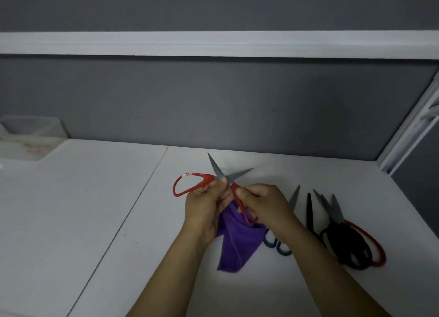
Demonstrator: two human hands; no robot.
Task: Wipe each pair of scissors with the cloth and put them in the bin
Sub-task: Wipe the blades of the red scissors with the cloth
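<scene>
clamped in both hands, the red-handled scissors (206, 177) sit above the white table (95, 209), blades spread apart and pointing away. far left, the clear bin (33, 136) stands against the wall. the left hand (204, 207) curls round one handle; the purple cloth (240, 240) hangs between the hands; the right hand (263, 202) pinches the other handle. just right lie blue-handled scissors (294, 198), then a pile of black and red pairs (344, 240).
</scene>
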